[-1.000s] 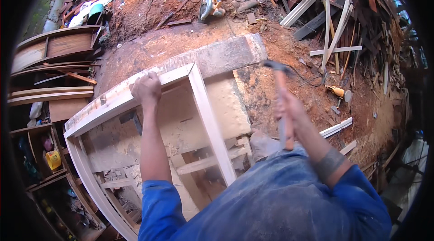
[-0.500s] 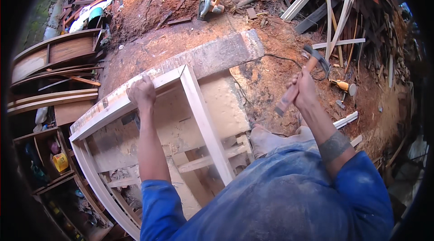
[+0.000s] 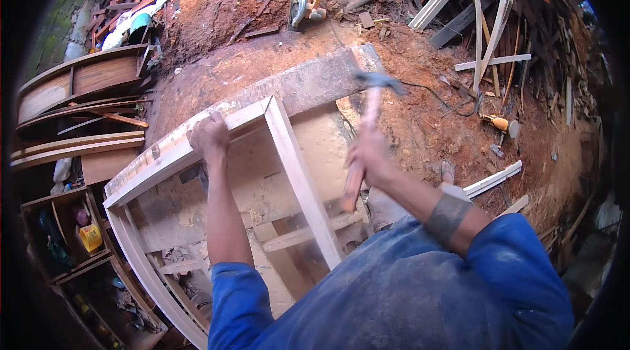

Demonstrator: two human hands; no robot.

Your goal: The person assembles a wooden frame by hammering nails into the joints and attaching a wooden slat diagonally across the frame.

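My left hand (image 3: 210, 135) is closed round the far rail of a pale wooden frame (image 3: 284, 153). That frame lies across a rough workbench (image 3: 315, 78) of worn boards. Above the bench's right side, my right hand (image 3: 369, 156) grips a hammer (image 3: 372, 104) by its wooden handle. The hammer is raised and smeared by motion, its dark head pointing away from me and its handle end toward my body. A gap separates the hammer from the frame's corner, where two rails meet.
A circular saw (image 3: 306, 10) rests on the reddish ground beyond the bench. An orange-yellow power tool (image 3: 500, 125) with a cable lies at right. Scrap wood (image 3: 499, 28) is heaped at far right. Left stands a compartmented wooden box (image 3: 65, 219) holding a yellow container (image 3: 90, 238).
My right hand has swung the hammer leftward and a little lower, from beside the bench to over its right side. The left hand keeps its grip on the frame.
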